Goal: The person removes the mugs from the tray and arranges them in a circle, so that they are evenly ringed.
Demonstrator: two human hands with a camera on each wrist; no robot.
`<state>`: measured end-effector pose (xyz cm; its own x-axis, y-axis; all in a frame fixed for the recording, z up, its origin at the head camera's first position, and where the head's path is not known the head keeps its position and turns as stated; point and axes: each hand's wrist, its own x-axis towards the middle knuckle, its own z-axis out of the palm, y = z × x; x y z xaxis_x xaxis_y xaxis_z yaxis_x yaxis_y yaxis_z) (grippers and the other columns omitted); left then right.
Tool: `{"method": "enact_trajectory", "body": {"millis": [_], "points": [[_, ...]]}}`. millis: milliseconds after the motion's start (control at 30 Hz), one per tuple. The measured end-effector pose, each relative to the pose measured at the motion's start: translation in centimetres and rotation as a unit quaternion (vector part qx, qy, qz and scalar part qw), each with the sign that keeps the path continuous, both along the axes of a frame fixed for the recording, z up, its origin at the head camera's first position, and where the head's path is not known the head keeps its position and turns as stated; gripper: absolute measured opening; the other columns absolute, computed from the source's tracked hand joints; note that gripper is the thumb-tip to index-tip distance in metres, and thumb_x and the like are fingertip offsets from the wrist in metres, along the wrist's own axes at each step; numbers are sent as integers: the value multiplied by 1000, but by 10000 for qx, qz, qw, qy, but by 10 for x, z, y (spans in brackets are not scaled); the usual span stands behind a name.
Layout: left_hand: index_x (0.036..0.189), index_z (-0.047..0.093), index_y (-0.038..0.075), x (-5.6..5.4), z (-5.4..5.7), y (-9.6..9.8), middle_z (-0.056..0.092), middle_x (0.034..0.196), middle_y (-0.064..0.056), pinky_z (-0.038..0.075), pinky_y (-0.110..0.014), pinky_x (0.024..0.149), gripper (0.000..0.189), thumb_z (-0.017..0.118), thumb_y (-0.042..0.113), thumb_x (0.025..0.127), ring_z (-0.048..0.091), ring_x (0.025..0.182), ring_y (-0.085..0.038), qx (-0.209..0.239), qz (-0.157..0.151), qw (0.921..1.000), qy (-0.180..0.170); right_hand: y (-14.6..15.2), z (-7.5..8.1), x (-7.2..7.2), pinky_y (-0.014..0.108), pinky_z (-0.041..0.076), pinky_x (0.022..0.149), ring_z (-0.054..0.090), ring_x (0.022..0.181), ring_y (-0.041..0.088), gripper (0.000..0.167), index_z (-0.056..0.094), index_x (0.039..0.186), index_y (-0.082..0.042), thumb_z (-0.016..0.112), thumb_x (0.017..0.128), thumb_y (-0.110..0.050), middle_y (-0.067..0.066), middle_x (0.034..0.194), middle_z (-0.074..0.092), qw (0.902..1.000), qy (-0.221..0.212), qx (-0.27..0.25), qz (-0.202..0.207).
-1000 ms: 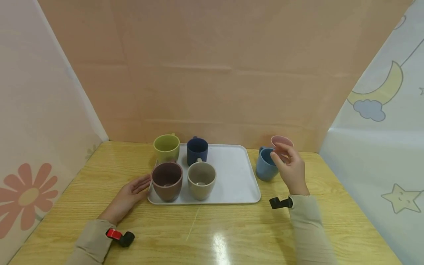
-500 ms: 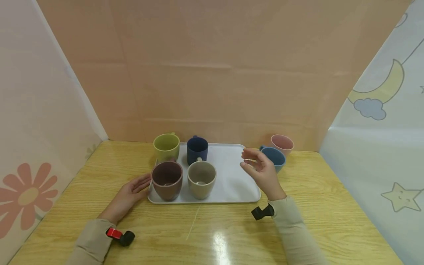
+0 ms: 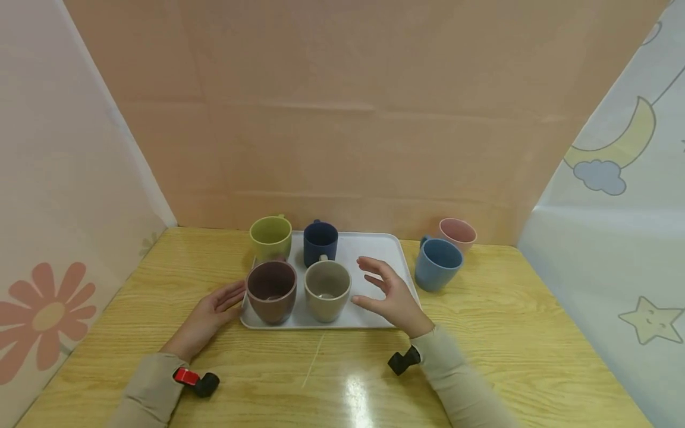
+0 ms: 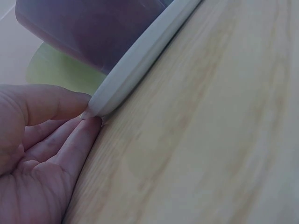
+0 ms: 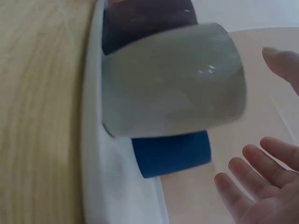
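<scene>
My left hand (image 3: pixel 214 309) lies at the left front corner of a white tray (image 3: pixel 377 306). In the left wrist view its thumb and fingertips pinch the tray's rim (image 4: pixel 126 70). My right hand (image 3: pixel 387 297) hovers over the tray's right part, fingers spread and holding nothing. Just left of it stands a beige mug (image 3: pixel 326 297), which looks large in the right wrist view. A brown-mauve mug (image 3: pixel 271 300) is beside the beige one, close to my left hand. Behind these two are a yellow-green mug (image 3: pixel 270 238) and a dark blue mug (image 3: pixel 320 246), all upright.
Off the tray's right side, a light blue mug (image 3: pixel 436 267) stands on the wooden table (image 3: pixel 407 392). A pink mug (image 3: pixel 459 232) is close behind it. An orange-beige sheet (image 3: pixel 342 148) forms the back wall, with patterned panels on both sides.
My right hand has moved left and nearer, from above the light blue mug to over the tray by the beige mug, and its fingers have spread. The left hand has stayed put.
</scene>
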<state>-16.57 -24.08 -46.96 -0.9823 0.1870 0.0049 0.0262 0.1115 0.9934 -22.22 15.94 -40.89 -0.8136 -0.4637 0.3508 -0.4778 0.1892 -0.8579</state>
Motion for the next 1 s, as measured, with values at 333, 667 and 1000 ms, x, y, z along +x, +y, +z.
{"method": "enact_trajectory", "body": {"millis": [333, 667, 1000], "points": [[157, 27, -5, 3, -2, -1, 34, 158, -26, 42, -11, 98, 70, 65, 14, 101, 49, 122, 11, -120, 59, 9999, -72, -28, -14, 0, 47, 39, 114, 41, 141, 28, 88, 39, 154, -9, 87, 81, -13, 11, 154, 44, 9968, -704, 239, 295], [156, 27, -6, 4, 0, 1, 34, 157, -28, 43, -12, 99, 70, 65, 14, 101, 49, 123, 9, -69, 65, 9999, -38, -41, -15, -8, 47, 41, 112, 50, 130, 25, 89, 42, 152, -8, 90, 77, -13, 5, 146, 51, 9946, -984, 41, 323], [157, 28, -3, 0, 0, 1, 36, 158, -23, 43, -13, 99, 73, 67, 18, 100, 48, 130, -1, -158, 145, 9996, -188, -43, -12, -7, 50, 46, 105, 54, 124, 25, 84, 51, 145, -14, 93, 73, -14, 5, 138, 58, 9963, -853, 95, -31]]}}
